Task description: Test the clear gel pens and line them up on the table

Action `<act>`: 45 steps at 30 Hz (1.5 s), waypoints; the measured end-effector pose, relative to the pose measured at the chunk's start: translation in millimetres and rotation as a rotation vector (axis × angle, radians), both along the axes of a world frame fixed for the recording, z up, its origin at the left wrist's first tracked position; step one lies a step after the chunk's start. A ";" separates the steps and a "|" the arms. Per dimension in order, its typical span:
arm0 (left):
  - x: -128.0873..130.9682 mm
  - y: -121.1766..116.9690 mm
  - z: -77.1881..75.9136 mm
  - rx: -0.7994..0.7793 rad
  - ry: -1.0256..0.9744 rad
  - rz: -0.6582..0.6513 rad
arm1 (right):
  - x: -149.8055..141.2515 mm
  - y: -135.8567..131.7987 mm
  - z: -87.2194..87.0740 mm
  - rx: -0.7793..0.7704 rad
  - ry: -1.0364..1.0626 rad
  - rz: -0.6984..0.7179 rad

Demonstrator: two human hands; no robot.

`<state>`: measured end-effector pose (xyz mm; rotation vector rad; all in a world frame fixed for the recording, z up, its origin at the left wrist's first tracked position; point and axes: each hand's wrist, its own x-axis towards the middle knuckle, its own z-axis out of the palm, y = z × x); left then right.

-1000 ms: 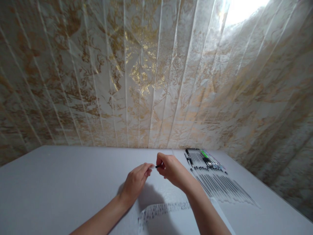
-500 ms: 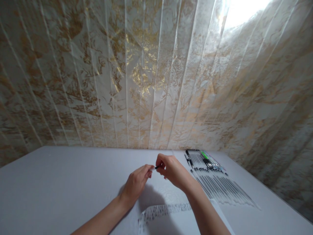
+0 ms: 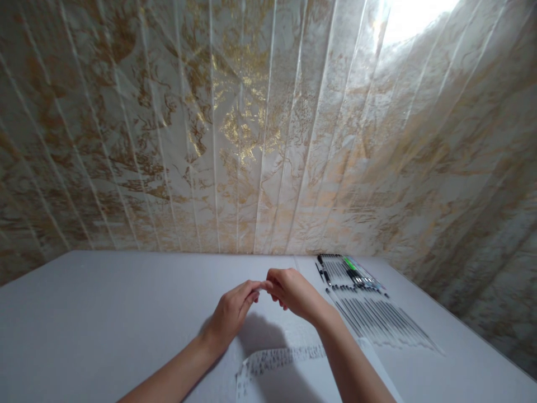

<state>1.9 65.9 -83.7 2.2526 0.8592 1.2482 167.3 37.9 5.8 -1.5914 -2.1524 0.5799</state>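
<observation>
My left hand (image 3: 230, 310) and my right hand (image 3: 293, 292) meet fingertip to fingertip above the table. Between them is a slim pen, mostly covered by the fingers, of which only a small pale bit shows. The left thumb and index finger pinch one end of it. On the other end the right thumb and index finger are closed, while the remaining right fingers curl under. Below the hands lies a white sheet of paper (image 3: 289, 380) with rows of dark handwriting along its top, partly under the right forearm.
To the right, several thin clear pens or refills with black ends (image 3: 377, 316) lie side by side in a row. Behind them sits a group of black pens (image 3: 335, 268) with a bright green item (image 3: 349, 263). A gold-patterned curtain (image 3: 243, 140) hangs beyond the white table (image 3: 126, 302).
My right fingers have shifted slightly left and down, closing up to the left fingertips. The black part of the pen that showed between them is now hidden.
</observation>
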 end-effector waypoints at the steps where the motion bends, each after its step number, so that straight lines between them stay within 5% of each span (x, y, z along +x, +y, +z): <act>1: -0.2 1.6 -1.4 0.030 -0.021 0.016 | -3.0 0.6 -1.3 0.045 -0.065 -0.009; 5: -0.6 5.7 -4.8 0.130 -0.068 0.060 | -12.3 2.8 -5.6 0.064 -0.157 -0.102; 20: 1.1 3.5 -3.0 -0.003 -0.099 0.079 | -12.2 5.4 -10.7 0.048 -0.199 -0.193; 25: 0.2 2.4 -0.6 -0.055 -0.098 0.078 | -10.3 2.2 -7.8 0.145 -0.227 -0.136; 45: 0.6 2.5 0.1 -0.086 -0.100 0.076 | -14.3 1.8 -9.3 0.125 -0.200 -0.164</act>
